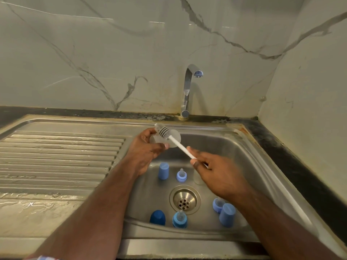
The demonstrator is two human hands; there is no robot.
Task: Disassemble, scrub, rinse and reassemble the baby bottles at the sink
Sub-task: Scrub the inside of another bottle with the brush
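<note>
Fingers (159, 147) around bottle (173, 140), caps (163, 170) in sink (234, 147)

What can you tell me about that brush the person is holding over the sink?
The brush has a thin, straight white handle and a grey head of ribbed rings that looks like soft rubber, with a small white tip beyond it. It slants up and away to the left, over the far part of the sink. The right hand pinches the lower end of the handle. The head lies against a clear, cloudy bottle that the left hand holds.
</note>
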